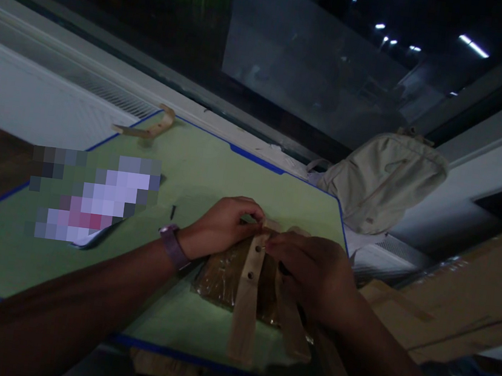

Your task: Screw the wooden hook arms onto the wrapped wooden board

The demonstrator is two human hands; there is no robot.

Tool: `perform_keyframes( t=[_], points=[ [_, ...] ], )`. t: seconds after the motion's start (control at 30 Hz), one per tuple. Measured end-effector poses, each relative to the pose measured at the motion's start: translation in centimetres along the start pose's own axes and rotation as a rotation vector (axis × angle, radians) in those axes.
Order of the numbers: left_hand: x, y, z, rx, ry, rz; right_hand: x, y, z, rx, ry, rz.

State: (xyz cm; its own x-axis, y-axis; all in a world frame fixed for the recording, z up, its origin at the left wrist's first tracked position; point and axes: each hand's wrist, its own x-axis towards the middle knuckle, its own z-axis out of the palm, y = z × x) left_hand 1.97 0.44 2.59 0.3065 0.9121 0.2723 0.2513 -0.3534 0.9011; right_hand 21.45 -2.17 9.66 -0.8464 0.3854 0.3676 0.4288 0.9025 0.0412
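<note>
A light wooden strip (247, 297) with two dark holes lies across a brown package in clear plastic (222, 276) near the table's front edge. My left hand (228, 225) pinches the strip's far end between thumb and forefinger. Close to the upper hole, my right hand (314, 269) has its fingers pressed together; what sits between them is too small to make out. Beneath that hand run a second wooden strip (292, 333) and a third wooden strip (335, 366), partly hidden by it. A small dark screw (173, 211) lies on the table left of my left hand.
The green table (199, 163) has a blue edge. A bent wooden piece (151, 130) lies at its far left corner; a blurred-out flat object (102, 203) is on the left. A beige backpack (384, 180) leans by the window, and cardboard (458, 287) stands at right.
</note>
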Motion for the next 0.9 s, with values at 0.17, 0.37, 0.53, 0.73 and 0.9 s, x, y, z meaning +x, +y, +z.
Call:
perform_keyframes(
  t=[0.17, 0.37, 0.53, 0.73, 0.9],
  points=[
    [0.2, -0.1, 0.4, -0.005, -0.006, -0.029, 0.1, -0.3, 0.6, -0.12, -0.091, -0.017],
    [0.2, -0.4, 0.6, -0.002, 0.001, -0.017, 0.4, -0.8, 1.0, -0.279, -0.194, 0.005],
    [0.3, -0.6, 0.7, 0.013, 0.017, -0.026, 0.6, -0.6, 1.5, -0.294, -0.192, -0.013],
    [0.5, -1.1, 1.0, -0.028, 0.001, -0.046, 0.6, -0.6, 1.5, -0.295, -0.241, -0.033],
    [0.6, -1.0, 1.0, -0.054, -0.011, -0.05, 0.8, -1.0, 1.1, -0.309, -0.276, -0.025]
  ],
)
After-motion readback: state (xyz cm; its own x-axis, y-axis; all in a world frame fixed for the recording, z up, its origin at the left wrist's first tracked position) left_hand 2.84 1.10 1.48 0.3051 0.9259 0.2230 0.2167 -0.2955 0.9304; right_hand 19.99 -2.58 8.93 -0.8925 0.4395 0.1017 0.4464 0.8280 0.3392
